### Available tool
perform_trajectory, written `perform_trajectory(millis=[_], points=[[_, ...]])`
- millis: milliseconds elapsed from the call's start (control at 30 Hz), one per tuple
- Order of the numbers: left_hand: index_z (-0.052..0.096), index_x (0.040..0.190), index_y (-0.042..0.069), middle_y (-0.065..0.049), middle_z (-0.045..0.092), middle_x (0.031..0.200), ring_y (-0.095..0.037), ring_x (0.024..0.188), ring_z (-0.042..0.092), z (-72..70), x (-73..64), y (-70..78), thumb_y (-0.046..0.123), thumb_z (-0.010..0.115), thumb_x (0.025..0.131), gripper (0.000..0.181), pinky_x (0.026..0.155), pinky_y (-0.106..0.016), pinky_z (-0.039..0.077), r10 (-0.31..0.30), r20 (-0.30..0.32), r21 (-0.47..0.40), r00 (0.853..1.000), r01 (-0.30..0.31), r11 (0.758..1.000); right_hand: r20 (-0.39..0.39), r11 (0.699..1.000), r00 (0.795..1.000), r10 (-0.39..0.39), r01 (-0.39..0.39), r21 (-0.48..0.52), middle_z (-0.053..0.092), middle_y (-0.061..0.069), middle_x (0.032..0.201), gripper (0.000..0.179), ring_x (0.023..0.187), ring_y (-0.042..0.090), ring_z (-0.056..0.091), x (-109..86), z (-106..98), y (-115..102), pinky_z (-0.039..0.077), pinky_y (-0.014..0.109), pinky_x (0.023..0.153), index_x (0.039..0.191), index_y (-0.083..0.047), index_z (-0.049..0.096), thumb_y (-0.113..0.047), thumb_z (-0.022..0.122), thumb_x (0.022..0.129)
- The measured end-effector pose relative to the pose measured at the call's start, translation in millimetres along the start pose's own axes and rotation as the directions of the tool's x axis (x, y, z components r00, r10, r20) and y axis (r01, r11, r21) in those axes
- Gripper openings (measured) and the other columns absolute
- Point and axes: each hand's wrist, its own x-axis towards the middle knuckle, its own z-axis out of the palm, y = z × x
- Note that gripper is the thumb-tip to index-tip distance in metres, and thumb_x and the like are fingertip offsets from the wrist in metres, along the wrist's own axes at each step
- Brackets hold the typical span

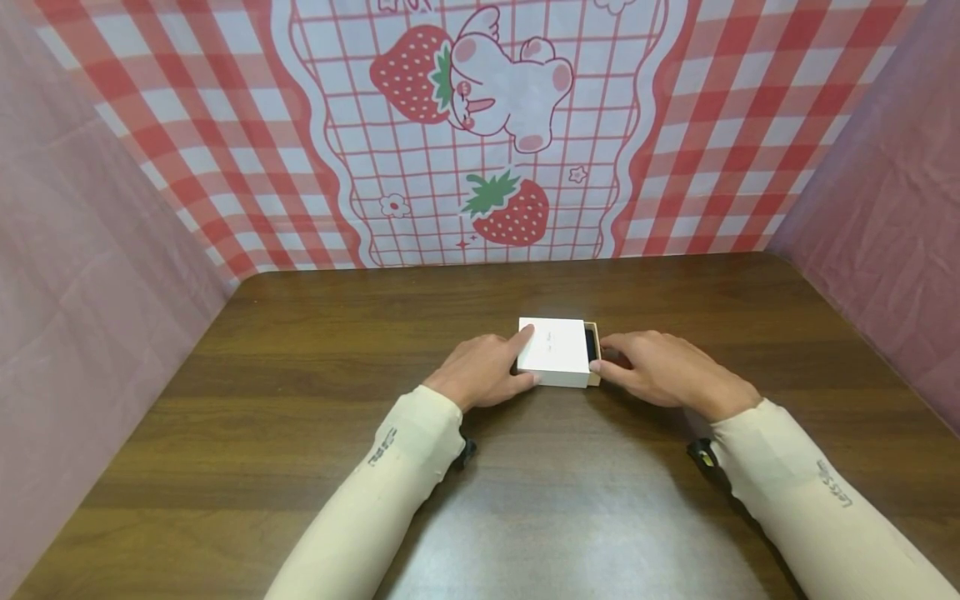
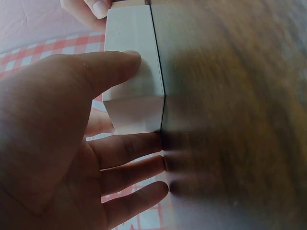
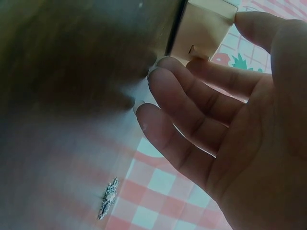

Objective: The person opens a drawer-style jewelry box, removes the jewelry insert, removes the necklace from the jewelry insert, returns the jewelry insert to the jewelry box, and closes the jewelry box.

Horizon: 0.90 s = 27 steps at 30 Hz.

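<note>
A small white box sleeve lies flat on the table, with faint print on its top. From its right end sticks out a brown cardboard drawer with something black inside. My left hand grips the sleeve's left end, its thumb against the near side and the index finger over the top. The other left fingertips are down at the tabletop. At the opposite end, my right hand pinches the drawer's end between thumb and index finger; its remaining fingers are bent near the table.
The brown wooden table spreads around the box on all sides. A red-and-white checked cloth with strawberries hangs behind it, and pink cloths hang at both sides. Dark straps show under the wrists.
</note>
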Motion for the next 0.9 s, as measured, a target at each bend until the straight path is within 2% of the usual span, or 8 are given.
perform_trajectory(millis=[300, 600, 900], points=[[0.023, 0.161, 0.017, -0.010, 0.062, 0.135, -0.020, 0.117, 0.060, 0.4, 0.4, -0.9, 0.049, 0.055, 0.100, 0.076, 0.097, -0.040, 0.047, -0.001, 0.000, -0.001, 1.000, 0.001, 1.000, 0.005, 1.000, 1.000, -0.005, 0.005, 0.012, 0.068, 0.010, 0.122, 0.055, 0.105, 0.025, 0.065, -0.4, -0.5, -0.6, 0.049, 0.055, 0.088, 0.133, -0.005, 0.063, -0.049, 0.058, 0.099], [0.024, 0.161, 0.017, -0.010, 0.061, 0.135, -0.020, 0.117, 0.060, -0.5, -0.4, -0.1, 0.049, 0.055, 0.100, 0.076, 0.097, -0.039, 0.047, 0.001, 0.003, -0.005, 1.000, -0.001, 1.000, -0.003, 1.000, 1.000, -0.010, 0.010, 0.010, 0.069, 0.008, 0.119, 0.052, 0.101, 0.022, 0.065, -0.6, 0.3, -0.6, 0.050, 0.053, 0.085, 0.131, -0.007, 0.064, -0.048, 0.059, 0.099], [0.023, 0.161, 0.017, -0.010, 0.062, 0.135, -0.020, 0.117, 0.061, -0.6, -0.3, -0.4, 0.049, 0.055, 0.100, 0.076, 0.097, -0.040, 0.047, 0.004, 0.000, -0.005, 1.000, -0.004, 1.000, 0.008, 0.999, 1.000, -0.013, 0.012, 0.039, 0.069, -0.001, 0.106, 0.044, 0.083, 0.013, 0.060, -1.3, -0.8, -0.9, 0.051, 0.046, 0.077, 0.126, -0.011, 0.067, -0.044, 0.064, 0.097]])
